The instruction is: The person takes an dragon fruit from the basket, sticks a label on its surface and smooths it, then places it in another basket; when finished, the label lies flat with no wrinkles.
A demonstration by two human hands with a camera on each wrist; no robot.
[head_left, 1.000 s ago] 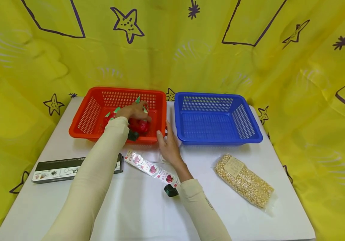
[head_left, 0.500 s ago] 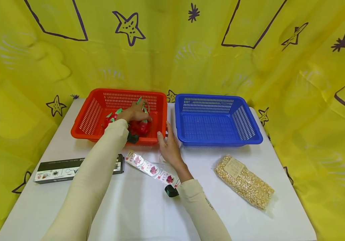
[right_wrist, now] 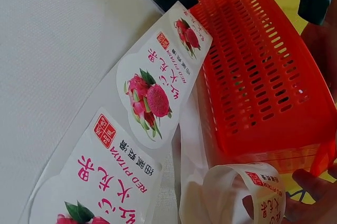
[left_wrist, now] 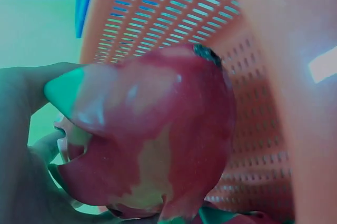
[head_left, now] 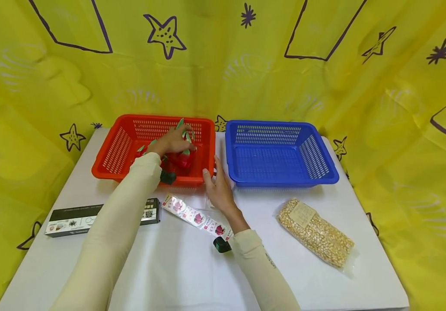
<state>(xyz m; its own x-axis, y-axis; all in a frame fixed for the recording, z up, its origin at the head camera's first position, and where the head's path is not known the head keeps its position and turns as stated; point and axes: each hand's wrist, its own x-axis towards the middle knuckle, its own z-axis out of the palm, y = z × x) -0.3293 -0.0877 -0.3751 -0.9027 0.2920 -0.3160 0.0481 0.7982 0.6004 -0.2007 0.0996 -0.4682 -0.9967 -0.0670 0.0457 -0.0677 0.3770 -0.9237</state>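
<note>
My left hand (head_left: pixel 173 140) reaches into the red basket (head_left: pixel 116 147) and grips a dragon fruit (head_left: pixel 184 160), red with green-tipped scales. The left wrist view shows the dragon fruit (left_wrist: pixel 174 124) close up, thumb and fingers around its scaly end. At least one more dragon fruit (head_left: pixel 141 150) lies farther left, partly behind the wrist. My right hand (head_left: pixel 220 190) is at the basket's near right corner, thumb by the rim. In the right wrist view its fingers (right_wrist: pixel 310 190) hold a roll of stickers (right_wrist: pixel 226 176), one fingertip inside the loop. A sticker strip (head_left: pixel 197 218) trails from there.
A blue basket (head_left: pixel 281 172) stands right of the red one. Front right lies a clear bag of pale kernels (head_left: pixel 316 233); a long black and white box (head_left: pixel 75 220) sits at the left, partly behind my forearm. A yellow patterned curtain (head_left: pixel 207 65) hangs behind the table.
My left hand has shifted slightly up and back with the dragon fruit, whose green tips now stand higher. The right hand stays at the basket corner.
</note>
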